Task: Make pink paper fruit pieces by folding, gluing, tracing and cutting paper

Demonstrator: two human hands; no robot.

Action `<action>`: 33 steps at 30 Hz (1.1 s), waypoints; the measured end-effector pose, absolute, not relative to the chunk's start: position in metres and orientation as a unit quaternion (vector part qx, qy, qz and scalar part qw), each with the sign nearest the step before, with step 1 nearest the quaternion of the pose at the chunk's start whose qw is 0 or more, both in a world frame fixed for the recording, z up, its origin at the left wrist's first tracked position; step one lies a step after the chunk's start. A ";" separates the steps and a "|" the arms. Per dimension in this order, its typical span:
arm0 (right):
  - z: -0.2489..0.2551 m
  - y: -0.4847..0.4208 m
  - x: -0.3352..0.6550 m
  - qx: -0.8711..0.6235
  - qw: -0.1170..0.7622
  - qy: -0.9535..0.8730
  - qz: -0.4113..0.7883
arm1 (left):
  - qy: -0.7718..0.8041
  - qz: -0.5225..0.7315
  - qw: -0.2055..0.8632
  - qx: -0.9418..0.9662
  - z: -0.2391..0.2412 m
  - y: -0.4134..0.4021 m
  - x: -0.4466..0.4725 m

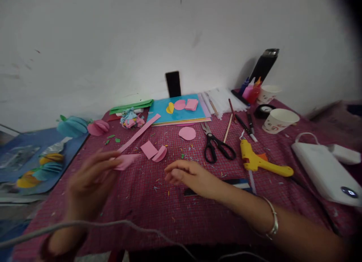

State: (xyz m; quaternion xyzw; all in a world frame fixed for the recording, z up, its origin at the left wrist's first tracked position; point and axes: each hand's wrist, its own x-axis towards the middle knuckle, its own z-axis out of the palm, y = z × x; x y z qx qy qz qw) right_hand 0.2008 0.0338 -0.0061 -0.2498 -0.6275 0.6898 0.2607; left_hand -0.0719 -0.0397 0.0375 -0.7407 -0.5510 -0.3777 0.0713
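My left hand (pixel 92 183), a little blurred, pinches a folded piece of pink paper (pixel 126 161) above the left part of the table. Over the middle, my right hand (pixel 188 175) hovers with loosely bent fingers; nothing shows in them. Between the hands and farther back lie a pink paper square (pixel 148 149) and a folded pink paper circle (pixel 160 154). A flat pink circle (pixel 187 133) rests beyond my right hand, beside black-handled scissors (pixel 216 144). One long pink paper strip (pixel 141 132) stretches behind my left hand.
A yellow glue gun (pixel 261 162), a white power bank (pixel 325 171) and paper cups (pixel 279 121) stand or lie at right. Coloured sheets (pixel 178 113) and a phone (pixel 173 84) are at the back. Paper fruits (pixel 72 126) sit left. A white cable (pixel 127 223) crosses the foreground.
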 end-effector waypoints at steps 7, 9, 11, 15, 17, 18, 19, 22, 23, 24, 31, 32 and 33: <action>-0.021 0.042 0.197 -0.213 0.317 -0.390 0.838 | -0.324 -0.305 0.135 -0.885 0.018 0.011 0.005; -0.024 0.048 0.197 -0.247 0.329 -0.387 0.825 | -0.357 -0.320 0.063 -0.875 0.012 0.016 0.005; -0.026 0.053 0.198 -0.274 0.332 -0.388 0.815 | -0.427 -0.388 -0.091 -0.812 0.008 0.017 0.003; -0.027 0.057 0.201 -0.301 0.321 -0.408 0.800 | -0.481 -0.534 -0.457 -0.523 -0.004 0.018 0.002; -0.026 0.056 0.202 -0.309 0.313 -0.428 0.789 | -0.494 -0.527 -0.557 -0.410 -0.011 0.017 0.005; -0.026 0.055 0.202 -0.312 0.307 -0.441 0.784 | -0.501 -0.510 -0.586 -0.381 -0.015 0.016 0.006; -0.025 0.055 0.202 -0.313 0.299 -0.455 0.778 | -0.507 -0.491 -0.604 -0.369 -0.017 0.014 0.008; -0.025 0.053 0.203 -0.308 0.273 -0.492 0.767 | -0.508 -0.455 -0.609 -0.405 -0.020 0.008 0.010; -0.025 0.053 0.203 -0.306 0.267 -0.502 0.764 | -0.508 -0.449 -0.598 -0.429 -0.019 0.006 0.010; -0.026 0.053 0.203 -0.305 0.263 -0.513 0.759 | -0.509 -0.444 -0.578 -0.458 -0.017 0.004 0.009; -0.027 0.051 0.200 -0.311 0.305 -0.539 0.721 | -0.543 -0.425 -0.333 -0.644 -0.002 0.000 0.010; -0.026 0.050 0.200 -0.308 0.309 -0.536 0.723 | -0.550 -0.430 -0.315 -0.643 -0.002 0.000 0.011; -0.026 0.050 0.200 -0.303 0.311 -0.534 0.725 | -0.560 -0.434 -0.305 -0.636 -0.002 0.000 0.013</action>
